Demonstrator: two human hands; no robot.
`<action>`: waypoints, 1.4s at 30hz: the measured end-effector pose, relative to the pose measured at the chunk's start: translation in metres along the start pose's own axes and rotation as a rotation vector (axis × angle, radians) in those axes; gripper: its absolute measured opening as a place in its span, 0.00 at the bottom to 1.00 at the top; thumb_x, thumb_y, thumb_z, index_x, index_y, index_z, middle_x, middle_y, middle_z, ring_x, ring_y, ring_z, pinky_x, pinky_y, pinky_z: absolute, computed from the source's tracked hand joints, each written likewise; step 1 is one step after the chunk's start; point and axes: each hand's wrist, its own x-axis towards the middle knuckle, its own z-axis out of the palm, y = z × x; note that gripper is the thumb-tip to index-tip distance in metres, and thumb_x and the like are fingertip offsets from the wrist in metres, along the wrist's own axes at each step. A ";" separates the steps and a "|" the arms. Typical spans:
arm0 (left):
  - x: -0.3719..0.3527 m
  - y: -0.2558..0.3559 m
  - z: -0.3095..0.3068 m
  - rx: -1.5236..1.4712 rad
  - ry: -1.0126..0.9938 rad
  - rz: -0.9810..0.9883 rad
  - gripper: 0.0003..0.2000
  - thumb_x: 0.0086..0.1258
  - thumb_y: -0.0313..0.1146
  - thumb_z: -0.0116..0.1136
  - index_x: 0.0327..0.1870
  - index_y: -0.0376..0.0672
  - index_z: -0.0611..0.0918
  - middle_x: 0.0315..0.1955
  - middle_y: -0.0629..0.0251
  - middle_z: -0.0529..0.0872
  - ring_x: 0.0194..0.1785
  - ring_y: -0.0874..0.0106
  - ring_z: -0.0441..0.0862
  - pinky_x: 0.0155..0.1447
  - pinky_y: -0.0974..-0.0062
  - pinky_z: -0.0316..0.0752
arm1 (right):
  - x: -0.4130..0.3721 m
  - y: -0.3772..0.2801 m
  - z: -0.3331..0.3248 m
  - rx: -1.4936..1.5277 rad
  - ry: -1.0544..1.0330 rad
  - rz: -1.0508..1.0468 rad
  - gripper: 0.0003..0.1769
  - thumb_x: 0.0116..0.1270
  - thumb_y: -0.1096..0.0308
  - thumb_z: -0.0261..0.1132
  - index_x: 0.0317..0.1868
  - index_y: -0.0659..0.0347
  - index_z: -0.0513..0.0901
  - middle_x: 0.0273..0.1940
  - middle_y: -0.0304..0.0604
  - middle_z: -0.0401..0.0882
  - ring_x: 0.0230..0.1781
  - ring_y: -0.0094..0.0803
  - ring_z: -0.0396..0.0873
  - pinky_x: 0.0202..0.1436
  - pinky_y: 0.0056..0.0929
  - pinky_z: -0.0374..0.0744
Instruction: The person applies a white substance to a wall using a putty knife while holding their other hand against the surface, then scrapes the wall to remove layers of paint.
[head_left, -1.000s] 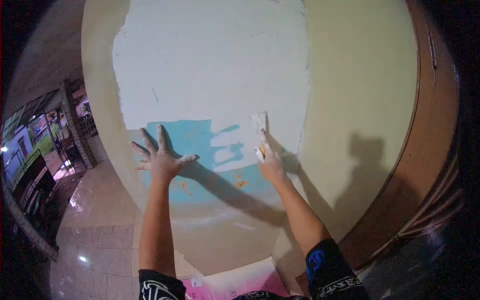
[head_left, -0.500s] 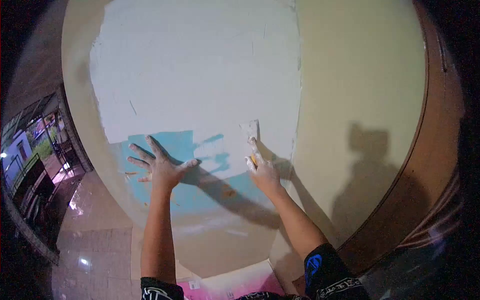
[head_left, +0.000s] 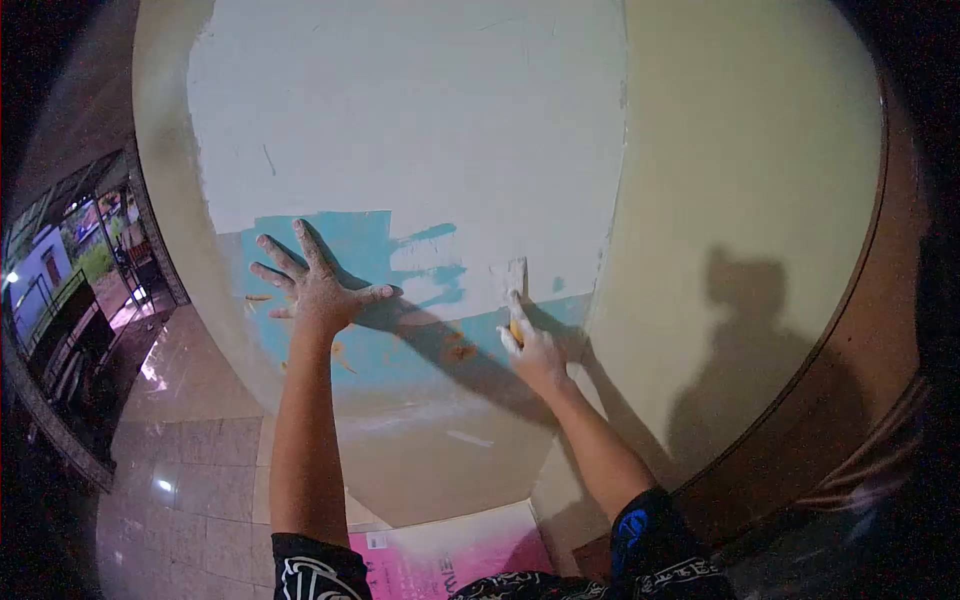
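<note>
My left hand (head_left: 325, 296) lies spread on the blue-green patch (head_left: 365, 240) of the wall, white dust on its fingers. My right hand (head_left: 535, 350) is closed round the yellow handle of a putty knife (head_left: 514, 280), index finger stretched up toward the blade. The blade rests on the lower part of the white filler layer (head_left: 420, 120), near its edge with the blue-green area. Streaks of blue-green show through the white between my two hands.
A pale yellow wall (head_left: 690, 160) adjoins at the right, with a shadow on it. Below the wall lies a pink printed box or sheet (head_left: 440, 550). Tiled floor (head_left: 190, 500) and an opening to the outside are at the left.
The view has shifted, so the patch sits higher in it. The putty knife is lower on the wall relative to the patch, and a small blue-green spot shows right of the blade.
</note>
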 end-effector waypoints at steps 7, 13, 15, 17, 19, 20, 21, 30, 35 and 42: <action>0.002 -0.003 0.007 0.015 0.026 -0.020 0.83 0.21 0.70 0.81 0.81 0.59 0.32 0.77 0.44 0.16 0.77 0.35 0.14 0.62 0.12 0.38 | 0.052 -0.025 -0.030 -0.034 0.120 -0.073 0.37 0.73 0.49 0.60 0.79 0.38 0.58 0.28 0.58 0.83 0.28 0.61 0.81 0.36 0.56 0.80; 0.001 -0.016 0.015 -0.007 0.054 0.025 0.82 0.20 0.72 0.79 0.81 0.62 0.36 0.76 0.45 0.16 0.76 0.35 0.12 0.59 0.10 0.38 | -0.002 0.028 0.026 0.070 0.030 -0.160 0.39 0.72 0.50 0.62 0.79 0.42 0.58 0.31 0.60 0.84 0.28 0.58 0.83 0.30 0.48 0.80; 0.001 -0.018 0.016 0.024 0.035 0.032 0.82 0.19 0.73 0.78 0.81 0.63 0.37 0.77 0.45 0.15 0.76 0.35 0.12 0.59 0.10 0.38 | 0.021 0.009 0.010 0.135 0.109 -0.148 0.39 0.71 0.50 0.63 0.79 0.41 0.58 0.28 0.59 0.83 0.26 0.58 0.82 0.28 0.47 0.79; 0.003 -0.022 0.022 -0.014 0.113 0.087 0.82 0.17 0.75 0.76 0.81 0.64 0.37 0.76 0.45 0.16 0.76 0.34 0.12 0.57 0.09 0.38 | 0.043 -0.008 -0.002 0.138 0.151 -0.158 0.39 0.71 0.50 0.63 0.79 0.41 0.59 0.26 0.58 0.82 0.26 0.57 0.82 0.30 0.49 0.80; 0.004 -0.024 0.024 -0.001 0.134 0.104 0.82 0.16 0.76 0.75 0.81 0.64 0.37 0.77 0.45 0.16 0.76 0.34 0.12 0.57 0.09 0.39 | 0.048 -0.013 -0.004 0.100 0.205 -0.166 0.38 0.71 0.50 0.63 0.79 0.41 0.60 0.26 0.59 0.82 0.29 0.57 0.82 0.35 0.51 0.80; 0.004 -0.024 0.025 -0.005 0.130 0.101 0.83 0.15 0.76 0.75 0.81 0.64 0.37 0.77 0.45 0.16 0.76 0.34 0.12 0.57 0.09 0.38 | 0.037 -0.007 0.003 0.108 0.117 -0.085 0.38 0.71 0.50 0.63 0.78 0.41 0.61 0.27 0.58 0.82 0.30 0.56 0.83 0.35 0.51 0.80; 0.003 -0.023 0.024 -0.011 0.128 0.097 0.83 0.15 0.76 0.75 0.81 0.63 0.37 0.77 0.45 0.16 0.76 0.34 0.12 0.57 0.09 0.38 | 0.022 0.007 0.022 0.106 0.113 -0.087 0.38 0.71 0.50 0.63 0.78 0.41 0.61 0.27 0.58 0.82 0.30 0.56 0.83 0.35 0.51 0.80; 0.007 -0.025 0.024 0.046 0.134 0.161 0.86 0.15 0.79 0.73 0.80 0.55 0.32 0.73 0.35 0.12 0.72 0.27 0.09 0.65 0.15 0.30 | 0.043 -0.019 -0.009 0.086 0.132 -0.116 0.36 0.71 0.48 0.63 0.77 0.39 0.63 0.30 0.59 0.83 0.28 0.57 0.83 0.33 0.53 0.79; 0.006 -0.030 0.028 0.007 0.124 0.144 0.85 0.16 0.79 0.73 0.81 0.56 0.32 0.73 0.35 0.13 0.72 0.28 0.09 0.65 0.16 0.31 | -0.017 0.047 0.073 0.257 0.239 -0.276 0.37 0.71 0.47 0.62 0.77 0.43 0.63 0.29 0.57 0.83 0.26 0.56 0.82 0.29 0.45 0.80; 0.006 -0.024 0.025 -0.004 0.142 0.166 0.85 0.18 0.75 0.77 0.81 0.54 0.34 0.74 0.39 0.13 0.74 0.32 0.09 0.68 0.18 0.35 | 0.056 -0.031 -0.021 0.033 0.190 -0.163 0.35 0.72 0.48 0.62 0.76 0.41 0.65 0.26 0.56 0.81 0.28 0.51 0.83 0.32 0.48 0.80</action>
